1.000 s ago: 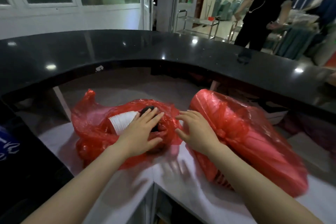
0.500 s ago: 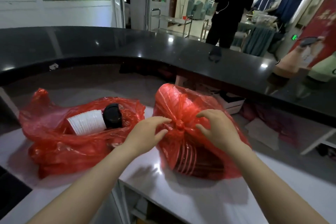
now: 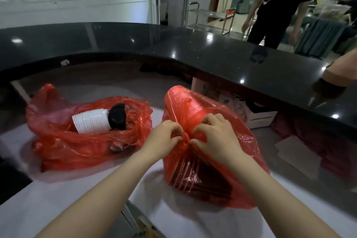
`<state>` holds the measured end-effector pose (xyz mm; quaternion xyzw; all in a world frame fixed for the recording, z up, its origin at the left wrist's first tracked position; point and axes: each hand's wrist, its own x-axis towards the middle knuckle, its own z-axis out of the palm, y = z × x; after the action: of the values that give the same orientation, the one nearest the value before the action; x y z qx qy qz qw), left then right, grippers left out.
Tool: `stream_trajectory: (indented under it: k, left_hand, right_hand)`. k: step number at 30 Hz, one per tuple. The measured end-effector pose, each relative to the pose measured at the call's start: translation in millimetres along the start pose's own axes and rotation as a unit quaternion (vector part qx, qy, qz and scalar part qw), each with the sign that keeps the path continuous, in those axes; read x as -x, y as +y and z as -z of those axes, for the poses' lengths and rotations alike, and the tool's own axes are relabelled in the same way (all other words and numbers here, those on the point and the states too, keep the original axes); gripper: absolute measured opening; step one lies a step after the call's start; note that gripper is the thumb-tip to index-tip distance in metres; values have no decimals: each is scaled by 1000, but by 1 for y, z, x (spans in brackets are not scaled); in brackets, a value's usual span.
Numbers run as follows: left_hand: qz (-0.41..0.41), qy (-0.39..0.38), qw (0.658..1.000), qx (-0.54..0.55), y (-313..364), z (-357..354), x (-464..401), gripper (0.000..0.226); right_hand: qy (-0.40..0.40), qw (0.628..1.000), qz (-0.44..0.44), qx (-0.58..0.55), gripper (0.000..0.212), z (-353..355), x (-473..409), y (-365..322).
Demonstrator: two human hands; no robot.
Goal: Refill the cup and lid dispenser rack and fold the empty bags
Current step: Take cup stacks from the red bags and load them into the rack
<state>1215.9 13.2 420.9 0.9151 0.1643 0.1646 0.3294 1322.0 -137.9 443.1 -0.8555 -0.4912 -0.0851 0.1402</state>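
Note:
Two red plastic bags lie on the white lower counter (image 3: pixel 81 195). The left bag (image 3: pixel 58 141) is open and shows a white stack of cups (image 3: pixel 90 123) lying on its side beside a stack of black lids (image 3: pixel 117 116). The right bag (image 3: pixel 212 170) is tied shut with a knot at its front, and dark ribbed contents show through the plastic. My left hand (image 3: pixel 164 137) and my right hand (image 3: pixel 212 137) both pinch the knot of the right bag from either side, fingers curled into the plastic.
A curved black raised countertop (image 3: pixel 193 48) runs behind the bags. A person in black (image 3: pixel 280 6) stands beyond it at the right. Another person's arm (image 3: pixel 340 71) rests on the counter's far right. Boxes sit on a shelf (image 3: pixel 257 118) under the counter.
My hands left the open left bag and moved to the right bag. Both now pinch its knot, closer together than half a second ago. The view has shifted left.

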Motion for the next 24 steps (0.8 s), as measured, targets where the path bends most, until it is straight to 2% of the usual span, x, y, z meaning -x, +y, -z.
stream_trajectory:
  k: [3,9,14,18,22,24]
  left_hand:
    - [4,17,1000,14,-2,5,3,14]
    - [26,49,986,159,-9,14,17,28]
    - [50,134,977,157,-24,28,27,31]
    - [57,101,987,113,-22,27,24,37]
    - [80,83,973,200,-17,12,18,58]
    - [90,93,943,306,-20,6,17,66]
  right_hand:
    - [-46,998,23,21,33,-7,-7,-4]
    - [-20,999,20,18,16,-5,-16,-2]
    - [-4,1000,-24,6,9,5,-18,16]
    - [-12,1000,-1,-1,12,7,-18,17]
    - [-21,999,30,-11,16,4,-15,13]
    - [-25,999,29,-24,19,4,-13,15]
